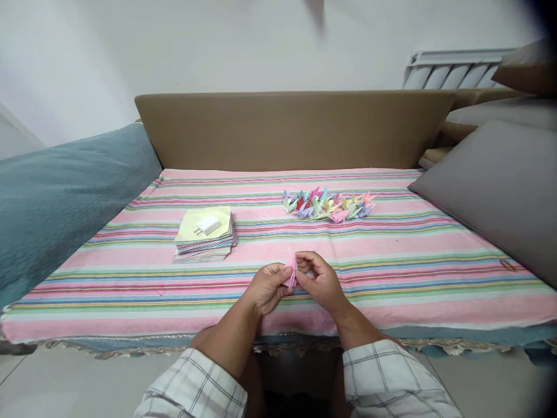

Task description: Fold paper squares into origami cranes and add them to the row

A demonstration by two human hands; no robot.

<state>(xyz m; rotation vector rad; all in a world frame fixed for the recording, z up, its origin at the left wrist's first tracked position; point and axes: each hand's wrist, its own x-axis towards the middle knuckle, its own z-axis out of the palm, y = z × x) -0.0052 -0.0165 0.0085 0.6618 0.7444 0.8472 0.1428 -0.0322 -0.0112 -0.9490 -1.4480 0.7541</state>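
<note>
Between my two hands is a small pink folded paper (pixel 292 271), narrow and pointed at the top. My left hand (pixel 270 285) pinches its lower left side between thumb and fingers. On the other side, my right hand (pixel 321 280) has thumb and fingers closed against the paper's right edge. Beyond my hands, several folded paper cranes (pixel 324 206) in many colours lie grouped on the striped cloth (pixel 261 232). To the left sits a stack of square paper sheets (pixel 204 249), yellow on top, with a white charger plug (pixel 208 225) resting on it.
The cloth covers a sofa seat with a brown backrest (pixel 282 130). A blue-covered armrest (pixel 73 186) bounds the left, and grey cushions (pixel 500 186) lean at the right. A small brownish object (pixel 508 265) lies near the right cushion. A white radiator (pixel 452 69) stands behind.
</note>
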